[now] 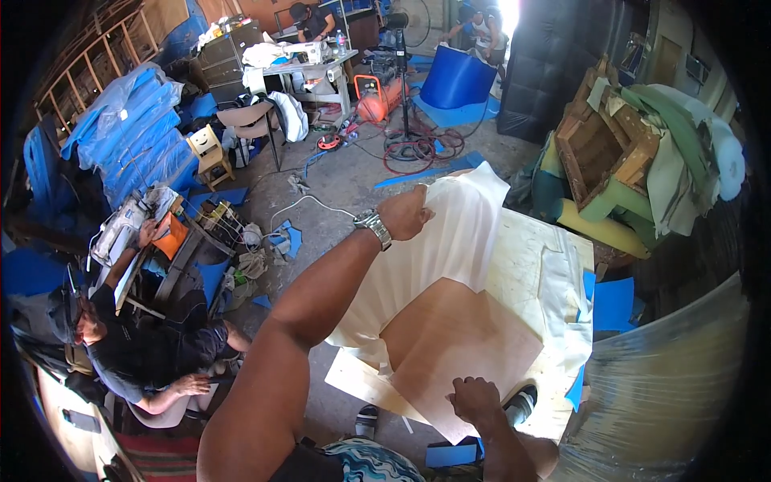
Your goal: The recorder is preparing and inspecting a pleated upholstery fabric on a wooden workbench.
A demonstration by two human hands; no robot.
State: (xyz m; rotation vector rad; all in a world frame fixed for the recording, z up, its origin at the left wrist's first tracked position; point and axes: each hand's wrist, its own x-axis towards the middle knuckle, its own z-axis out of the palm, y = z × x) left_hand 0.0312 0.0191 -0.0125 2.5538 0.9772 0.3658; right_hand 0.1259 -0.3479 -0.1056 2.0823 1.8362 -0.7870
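Closest to the lens, the left arm [281, 353] reaches up and forward, a watch [374, 230] at its wrist, and ends in the left hand [405, 213], which looks closed on the far left edge of the white cloth [418, 257] (its fingertips are partly hidden, so the exact pinch cannot be made out). From that hand the cloth spreads to the right and back toward the near side; its long axis slants from far right to near left, and its folds run much the same way. The left hand is the nearer of the two to the cloth. Well nearer the body, the right hand [474, 400] is curled into a loose fist over the near right part of the brown board [490, 337]; nothing shows in it, and whether it touches the board cannot be told. For the right hand, the cloth lies far and to the left, with the board between. The board's far left part meets the cloth's near edge, and pale plywood [524, 249] lies under both, showing widest on the right. A sandal [522, 404] is just beside the right hand, on its right. Farther off, a co-worker [112, 345] sits on the left by a sewing machine [120, 229], and a wooden frame [598, 145] draped with green foam [618, 201] stands far right.
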